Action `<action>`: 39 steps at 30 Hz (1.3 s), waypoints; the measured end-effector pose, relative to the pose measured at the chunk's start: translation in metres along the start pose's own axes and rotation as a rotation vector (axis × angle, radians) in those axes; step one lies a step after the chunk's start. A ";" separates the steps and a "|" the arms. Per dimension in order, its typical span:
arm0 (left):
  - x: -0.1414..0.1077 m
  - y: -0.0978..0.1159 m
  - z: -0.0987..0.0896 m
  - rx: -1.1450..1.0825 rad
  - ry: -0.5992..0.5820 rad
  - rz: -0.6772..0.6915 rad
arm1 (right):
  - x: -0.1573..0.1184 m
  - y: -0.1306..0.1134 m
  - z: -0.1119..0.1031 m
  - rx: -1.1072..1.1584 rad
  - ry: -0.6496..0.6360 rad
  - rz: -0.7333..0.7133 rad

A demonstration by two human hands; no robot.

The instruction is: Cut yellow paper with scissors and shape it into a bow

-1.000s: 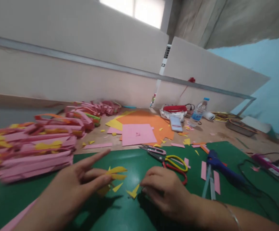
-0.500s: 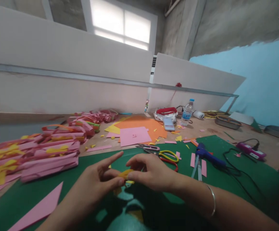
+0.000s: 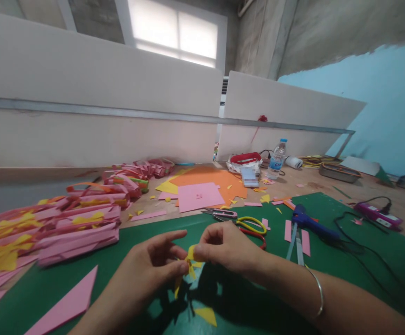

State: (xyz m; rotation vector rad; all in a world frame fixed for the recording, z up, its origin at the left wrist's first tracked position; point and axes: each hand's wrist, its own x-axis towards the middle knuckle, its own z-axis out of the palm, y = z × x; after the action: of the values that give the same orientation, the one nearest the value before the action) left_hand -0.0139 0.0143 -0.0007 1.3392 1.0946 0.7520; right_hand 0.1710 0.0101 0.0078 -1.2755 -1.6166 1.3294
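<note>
Since the earlier frame I have raised both hands: left hand [image 3: 153, 265] and right hand [image 3: 223, 246] pinch small yellow paper slivers [image 3: 189, 260] above the green cutting mat [image 3: 84, 260] for alignment.

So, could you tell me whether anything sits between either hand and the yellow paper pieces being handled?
Nothing visible does. The left hand and right hand both already pinch the yellow paper pieces directly, above the green cutting mat. The scissors lie beyond the right hand, clear of the grip.
</note>
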 end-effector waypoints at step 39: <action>-0.007 0.005 0.011 -0.068 0.035 -0.043 | -0.009 0.007 0.010 -0.184 0.105 -0.136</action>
State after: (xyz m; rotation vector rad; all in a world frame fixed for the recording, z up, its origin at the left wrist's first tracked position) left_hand -0.0052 0.0044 0.0041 1.2455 1.1122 0.7772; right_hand 0.1665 -0.0014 -0.0007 -1.2946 -1.7495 1.0340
